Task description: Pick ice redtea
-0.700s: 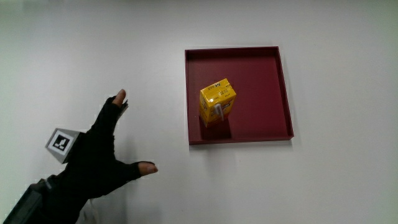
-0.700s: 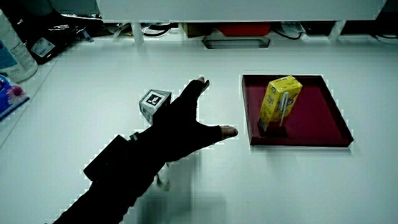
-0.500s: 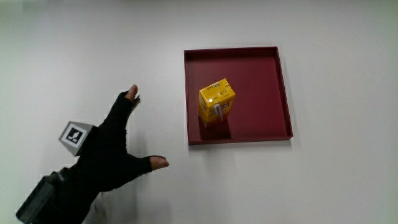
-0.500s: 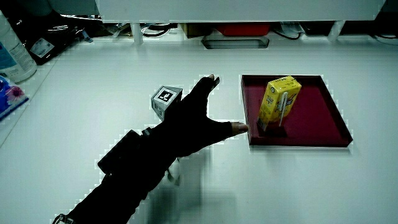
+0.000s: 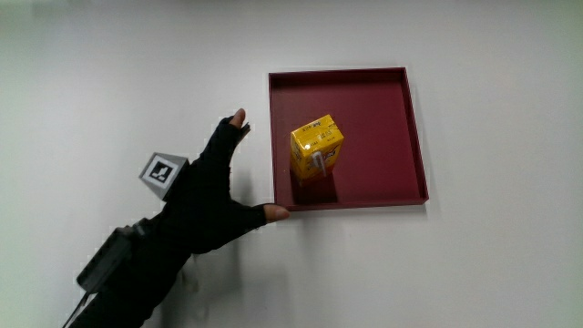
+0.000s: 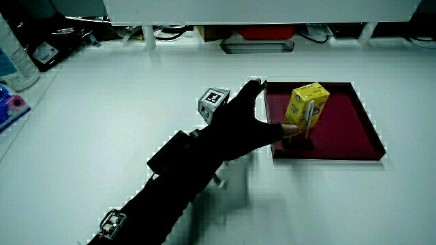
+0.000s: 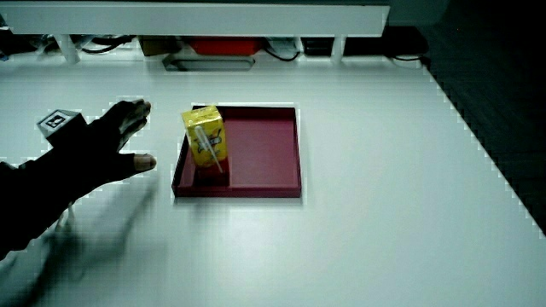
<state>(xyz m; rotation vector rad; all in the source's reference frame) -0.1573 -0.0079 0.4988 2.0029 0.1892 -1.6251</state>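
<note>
The ice redtea is a yellow drink carton with a straw on its side. It stands upright in a dark red square tray, near the tray wall that faces the hand, and shows in both side views. The gloved hand hovers above the table just beside the tray, fingers spread and holding nothing. Its thumb tip reaches the tray's nearest corner, and the forefinger points along the tray wall. A gap remains between hand and carton. The patterned cube rides on the back of the hand.
A low partition with cables and boxes under it runs along the table's edge farthest from the person. Bottles and packets stand at a corner of the table, away from the tray.
The hand has moved across the table toward the tray, from well short of it to right beside it, fingers still spread. The carton and tray have not moved.
</note>
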